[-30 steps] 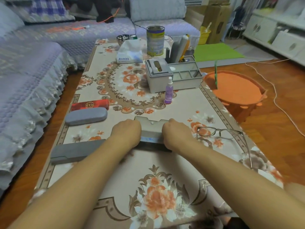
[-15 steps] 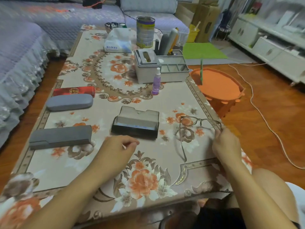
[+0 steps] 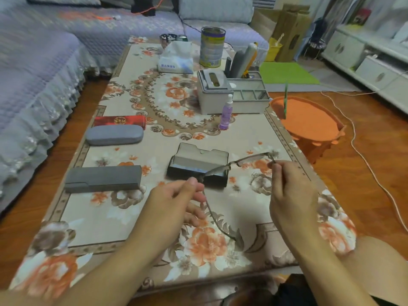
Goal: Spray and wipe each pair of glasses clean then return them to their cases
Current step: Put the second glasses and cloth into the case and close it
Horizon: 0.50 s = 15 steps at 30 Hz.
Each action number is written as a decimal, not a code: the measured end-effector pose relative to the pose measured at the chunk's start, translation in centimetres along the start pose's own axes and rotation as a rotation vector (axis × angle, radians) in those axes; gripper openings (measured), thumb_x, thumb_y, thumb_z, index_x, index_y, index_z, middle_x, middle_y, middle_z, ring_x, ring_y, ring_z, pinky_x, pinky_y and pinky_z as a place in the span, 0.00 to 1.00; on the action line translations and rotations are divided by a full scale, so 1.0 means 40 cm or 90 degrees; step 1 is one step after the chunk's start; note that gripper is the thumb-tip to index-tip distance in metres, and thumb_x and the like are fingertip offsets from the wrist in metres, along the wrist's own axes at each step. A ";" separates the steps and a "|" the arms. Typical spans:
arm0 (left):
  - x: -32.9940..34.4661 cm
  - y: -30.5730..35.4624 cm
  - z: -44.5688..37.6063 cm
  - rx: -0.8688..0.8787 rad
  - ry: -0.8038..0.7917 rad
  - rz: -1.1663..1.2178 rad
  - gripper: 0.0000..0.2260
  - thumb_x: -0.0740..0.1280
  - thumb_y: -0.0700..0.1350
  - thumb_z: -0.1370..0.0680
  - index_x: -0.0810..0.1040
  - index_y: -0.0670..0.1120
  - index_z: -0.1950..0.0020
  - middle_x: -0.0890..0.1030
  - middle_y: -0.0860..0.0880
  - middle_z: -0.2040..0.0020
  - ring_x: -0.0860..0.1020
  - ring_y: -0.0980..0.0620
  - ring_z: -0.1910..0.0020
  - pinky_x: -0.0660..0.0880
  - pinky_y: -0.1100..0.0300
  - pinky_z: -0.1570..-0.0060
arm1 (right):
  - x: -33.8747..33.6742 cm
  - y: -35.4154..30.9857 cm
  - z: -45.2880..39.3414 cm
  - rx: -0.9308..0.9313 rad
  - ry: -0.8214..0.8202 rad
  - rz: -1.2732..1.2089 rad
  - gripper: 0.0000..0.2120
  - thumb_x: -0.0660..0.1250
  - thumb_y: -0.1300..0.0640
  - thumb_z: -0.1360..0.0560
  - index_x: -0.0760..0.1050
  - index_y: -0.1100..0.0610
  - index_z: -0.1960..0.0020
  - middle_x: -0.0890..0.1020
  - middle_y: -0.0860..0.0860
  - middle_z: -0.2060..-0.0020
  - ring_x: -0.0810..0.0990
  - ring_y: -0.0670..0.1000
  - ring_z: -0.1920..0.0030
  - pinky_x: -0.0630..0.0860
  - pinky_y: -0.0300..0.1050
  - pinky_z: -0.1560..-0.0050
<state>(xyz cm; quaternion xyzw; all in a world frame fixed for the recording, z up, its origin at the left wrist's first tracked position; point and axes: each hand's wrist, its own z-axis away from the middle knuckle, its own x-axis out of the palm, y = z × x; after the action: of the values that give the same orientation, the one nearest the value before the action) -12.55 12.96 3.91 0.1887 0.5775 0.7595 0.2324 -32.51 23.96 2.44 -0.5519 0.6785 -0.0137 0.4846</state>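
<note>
A thin-framed pair of glasses (image 3: 247,161) is held in the air above the flowered table (image 3: 123,208). My left hand (image 3: 174,199) pinches its left end, and the left temple arm hangs down toward me. My right hand (image 3: 291,195) pinches the right end near the hinge. Just behind the glasses lies an open dark case (image 3: 198,164) with its lid up. A purple spray bottle (image 3: 227,111) stands farther back. Closed cases lie at the left: a grey rectangular case (image 3: 103,178), a grey rounded case (image 3: 114,134) and a red case (image 3: 120,121).
A grey organiser box (image 3: 214,91) with a tray, a tissue pack (image 3: 175,58) and a tin can (image 3: 212,47) stand at the table's far end. An orange stool (image 3: 306,120) is right of the table, a sofa (image 3: 33,74) at the left. A cord runs over the wooden floor.
My hands left the open case. My right hand picked the glasses up off the table at the right and brought them toward the middle; my left hand now pinches their other end.
</note>
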 end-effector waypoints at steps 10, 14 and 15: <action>-0.018 -0.031 -0.023 0.003 0.059 -0.068 0.08 0.71 0.50 0.21 0.79 0.48 0.46 0.84 0.50 0.61 0.84 0.41 0.64 0.83 0.38 0.56 | -0.011 -0.047 0.021 0.002 -0.023 -0.064 0.17 0.54 0.51 0.16 0.79 0.57 0.44 0.79 0.44 0.64 0.75 0.40 0.67 0.64 0.34 0.67; -0.016 -0.039 -0.029 0.003 0.050 -0.041 0.04 0.70 0.44 0.20 0.82 0.44 0.49 0.84 0.44 0.61 0.83 0.45 0.67 0.84 0.46 0.61 | -0.017 -0.063 0.024 0.006 -0.013 -0.095 0.15 0.55 0.51 0.16 0.79 0.55 0.46 0.77 0.41 0.65 0.78 0.40 0.59 0.66 0.34 0.67; -0.015 -0.038 -0.029 0.002 0.052 -0.013 0.04 0.70 0.42 0.20 0.82 0.42 0.50 0.83 0.43 0.61 0.83 0.46 0.67 0.83 0.52 0.64 | -0.017 -0.066 0.025 0.008 -0.012 -0.099 0.15 0.55 0.52 0.16 0.79 0.55 0.46 0.77 0.41 0.65 0.78 0.41 0.58 0.67 0.35 0.67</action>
<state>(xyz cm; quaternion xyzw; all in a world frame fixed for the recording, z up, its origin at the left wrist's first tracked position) -12.48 12.05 2.13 0.1523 0.5896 0.7633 0.2160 -29.94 23.98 3.82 -0.5999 0.6288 -0.0501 0.4922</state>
